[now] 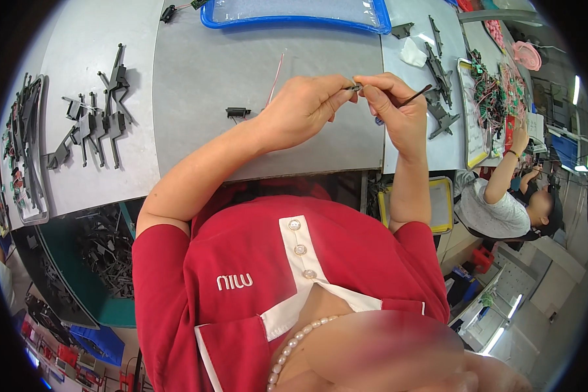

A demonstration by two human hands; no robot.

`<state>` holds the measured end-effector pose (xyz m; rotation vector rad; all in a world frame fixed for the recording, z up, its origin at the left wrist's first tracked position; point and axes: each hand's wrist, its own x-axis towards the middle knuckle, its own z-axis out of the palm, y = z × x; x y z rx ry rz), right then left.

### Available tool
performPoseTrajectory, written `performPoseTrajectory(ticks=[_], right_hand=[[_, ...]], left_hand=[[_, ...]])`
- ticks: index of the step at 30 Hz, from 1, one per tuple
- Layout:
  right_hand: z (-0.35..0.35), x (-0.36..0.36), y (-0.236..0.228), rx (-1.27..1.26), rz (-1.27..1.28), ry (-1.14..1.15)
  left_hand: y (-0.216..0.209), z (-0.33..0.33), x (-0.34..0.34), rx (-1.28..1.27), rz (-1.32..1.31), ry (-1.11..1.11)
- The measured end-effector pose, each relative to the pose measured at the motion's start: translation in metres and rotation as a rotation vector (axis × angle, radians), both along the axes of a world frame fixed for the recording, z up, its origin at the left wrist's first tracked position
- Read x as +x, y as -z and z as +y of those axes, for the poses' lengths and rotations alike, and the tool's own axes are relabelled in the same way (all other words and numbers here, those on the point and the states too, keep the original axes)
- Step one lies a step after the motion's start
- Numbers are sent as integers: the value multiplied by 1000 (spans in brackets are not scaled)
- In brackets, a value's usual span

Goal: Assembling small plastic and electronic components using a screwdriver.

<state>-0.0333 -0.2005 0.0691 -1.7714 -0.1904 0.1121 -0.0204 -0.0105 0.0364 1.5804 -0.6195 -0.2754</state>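
Both my hands meet over the grey table (202, 72), their fingertips together at a small dark part (355, 87). My left hand (304, 110) is closed, pinching this part between thumb and forefinger; the fingers hide much of it. My right hand (398, 112) is closed too, thumb and forefinger at the part's right end. Across its palm lies a thin dark stick-like tool (416, 95), with a bluish end showing below the thumb. Beside my left wrist rests a small black block-shaped component (237, 112). Thin pink and white wires (278, 75) stick up behind that wrist.
A blue-rimmed tray (294, 27) stands at the far edge. Black plastic brackets lie left (101, 124) and right (441, 78). Trays of wired parts (469, 117) flank both sides. A bin of dark parts (121, 307) sits below left. A co-worker (500, 202) sits right.
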Motion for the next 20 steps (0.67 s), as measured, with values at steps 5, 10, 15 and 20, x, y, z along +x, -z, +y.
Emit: performPoseTrajectory(ticks=[5, 10, 15, 20], right_hand=[[-2, 7, -13, -234, -69, -70], [-4, 8, -16, -258, -53, -88], [-2, 9, -14, -299, -94, -119], [3, 6, -14, -412, -161, -100]], left_hand=[[2, 0, 0, 18, -19, -5], [-1, 1, 0, 16, -9, 6], [2, 0, 0, 30, -10, -9], [20, 1, 5, 241, -448, -156]])
